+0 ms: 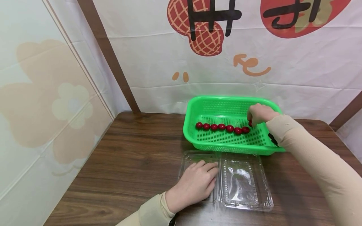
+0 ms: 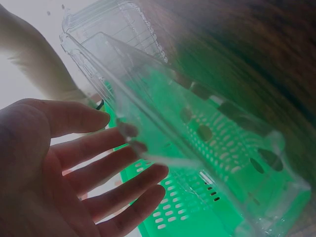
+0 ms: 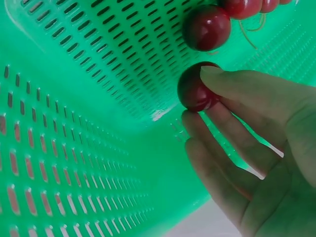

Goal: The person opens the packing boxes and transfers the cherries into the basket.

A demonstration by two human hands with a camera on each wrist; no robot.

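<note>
My right hand (image 1: 261, 113) is inside the green basket (image 1: 187, 125), at its right end. Between thumb and fingers it pinches a dark red cherry (image 3: 190, 90). Several more cherries (image 1: 214, 127) lie in a row across the basket floor, left of that hand; a few show thin stems in the right wrist view. My left hand (image 1: 195, 183) lies over the left half of a clear plastic clamshell box (image 1: 261, 191), which is spread open in front of the basket. Its fingers are loosely extended and touch the clear plastic (image 2: 148, 118) in the left wrist view.
A brown wooden table (image 1: 113, 175) carries the basket and the box. Behind it hangs a white printed cloth (image 1: 147, 56), close to the basket's back rim. Another pale panel (image 1: 34, 131) with a flower print borders the left side.
</note>
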